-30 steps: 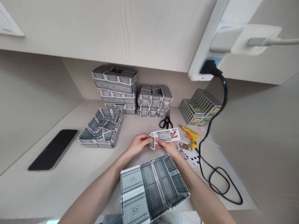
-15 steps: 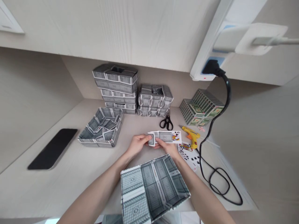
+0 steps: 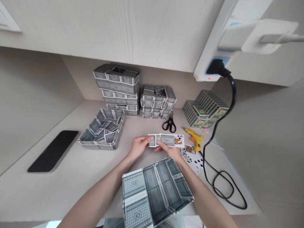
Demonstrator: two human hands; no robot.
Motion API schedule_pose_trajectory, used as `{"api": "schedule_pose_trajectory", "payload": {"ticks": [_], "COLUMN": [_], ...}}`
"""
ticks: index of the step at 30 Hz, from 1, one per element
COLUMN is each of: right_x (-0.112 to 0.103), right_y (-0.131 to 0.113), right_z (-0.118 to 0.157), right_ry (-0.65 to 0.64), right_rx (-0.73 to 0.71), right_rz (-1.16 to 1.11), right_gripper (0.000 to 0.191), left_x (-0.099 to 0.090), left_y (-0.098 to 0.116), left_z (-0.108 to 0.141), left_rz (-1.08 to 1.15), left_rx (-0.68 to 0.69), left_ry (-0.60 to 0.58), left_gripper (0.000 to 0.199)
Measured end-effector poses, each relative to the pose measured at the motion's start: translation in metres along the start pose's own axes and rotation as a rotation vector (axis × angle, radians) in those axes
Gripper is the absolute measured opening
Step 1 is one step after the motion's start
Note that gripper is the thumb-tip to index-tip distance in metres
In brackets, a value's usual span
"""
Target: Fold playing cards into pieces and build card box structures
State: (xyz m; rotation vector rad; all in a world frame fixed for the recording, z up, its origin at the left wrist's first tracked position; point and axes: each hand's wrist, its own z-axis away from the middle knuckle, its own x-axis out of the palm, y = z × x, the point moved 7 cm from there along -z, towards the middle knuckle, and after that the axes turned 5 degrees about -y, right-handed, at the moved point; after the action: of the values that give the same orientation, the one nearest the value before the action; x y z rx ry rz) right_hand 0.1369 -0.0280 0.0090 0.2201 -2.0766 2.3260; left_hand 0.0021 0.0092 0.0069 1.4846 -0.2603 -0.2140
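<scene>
Between my two hands lies a flat strip of joined playing cards (image 3: 167, 139), backs up, with a queen of clubs face showing at its right end. My left hand (image 3: 139, 146) pinches the strip's left end, thumb on top. Under the strip's near edge, my right hand (image 3: 168, 149) grips it with the thumb on top; its other fingers are mostly hidden. A larger box made of playing cards (image 3: 158, 190) sits nearer me, between my forearms. Loose face-up playing cards (image 3: 193, 160) lie right of my right hand, beside a yellow glue gun (image 3: 195, 138).
Black-handled scissors (image 3: 169, 124) lie behind the strip. An open card tray (image 3: 97, 146) holds folded pieces at left, near a black phone (image 3: 53, 152). Card boxes (image 3: 118, 80) are stacked at the back, with card packs (image 3: 206, 107) at right. A black cable (image 3: 212, 136) hangs from a power strip (image 3: 204, 71).
My left hand and the strip's left end have shifted slightly left. The left end now lies flatter and more in line with the rest.
</scene>
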Motion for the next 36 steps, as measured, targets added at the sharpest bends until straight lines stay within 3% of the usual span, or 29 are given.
{"api": "schedule_pose_trajectory", "payload": {"ticks": [10,17,24,31,36], "right_x": [0.002,-0.013,-0.013,-0.022,-0.027], "right_y": [0.004,0.008,0.011,0.018,0.014], "right_z": [-0.002,-0.007,-0.009,-0.017,-0.016], "right_ry": [-0.052,-0.002,-0.026,0.049,0.105], "right_rx": [0.016,-0.021,-0.032,-0.065,-0.127], "right_rz": [0.023,-0.232,-0.248,-0.287,-0.218], "right_gripper": [0.026,0.030,0.029,0.033,0.031], "left_x": [-0.001,-0.016,-0.016,-0.017,-0.018], "left_y": [0.017,0.016,0.015,0.025,0.025], "left_z": [0.002,-0.004,-0.003,0.003,0.004], "left_rz": [-0.448,-0.572,-0.702,-0.788,-0.710], "left_rx": [0.271,0.285,0.296,0.379,0.382], "left_ry": [0.087,0.156,0.178,0.252,0.244], "left_gripper": [0.036,0.038,0.043,0.041,0.042]}}
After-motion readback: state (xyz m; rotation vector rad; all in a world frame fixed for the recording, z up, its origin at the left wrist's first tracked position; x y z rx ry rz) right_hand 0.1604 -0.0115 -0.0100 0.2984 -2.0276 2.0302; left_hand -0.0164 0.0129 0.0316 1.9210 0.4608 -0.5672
